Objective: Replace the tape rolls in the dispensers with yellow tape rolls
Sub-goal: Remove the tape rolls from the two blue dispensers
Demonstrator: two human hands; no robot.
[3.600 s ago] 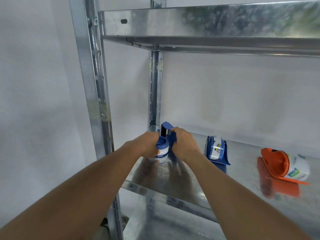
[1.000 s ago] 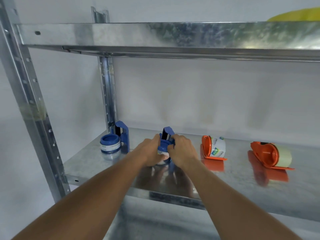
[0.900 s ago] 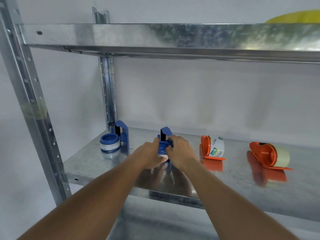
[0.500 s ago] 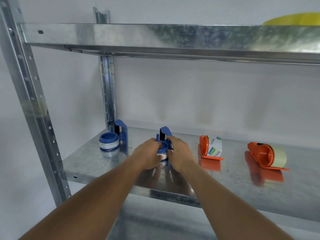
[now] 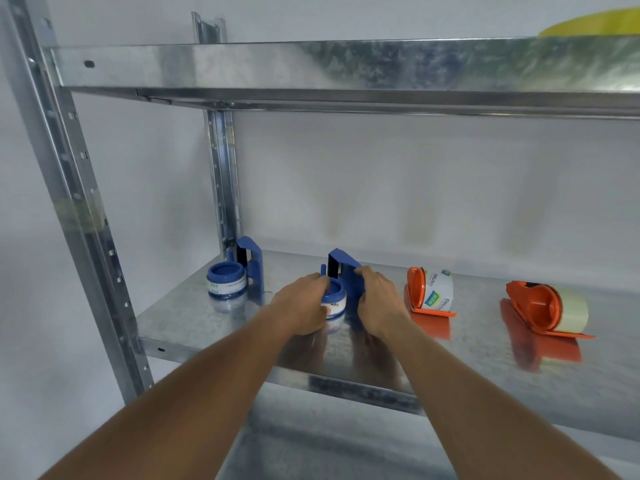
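Note:
Four tape dispensers stand in a row on the metal shelf (image 5: 467,372). My left hand (image 5: 301,306) grips the tape roll (image 5: 335,301) of the second blue dispenser (image 5: 346,275), and my right hand (image 5: 375,299) holds that dispenser's blue body. To the far left stands another blue dispenser (image 5: 247,266) with a clear roll on its hub. On the right are an orange dispenser with a labelled roll (image 5: 431,294) and an orange dispenser with a pale roll (image 5: 550,308). A yellow object (image 5: 595,24) shows on the upper shelf, top right.
The upper shelf's front lip (image 5: 311,69) hangs above the working shelf. Steel uprights stand at the front left (image 5: 69,209) and back left (image 5: 221,174). A white wall closes the back. A lower shelf (image 5: 311,441) lies beneath.
From 3.6 s ago, my hands have left the leftmost blue dispenser and taken hold of the second one. Over the last second they stay there, my grip shifting slightly.

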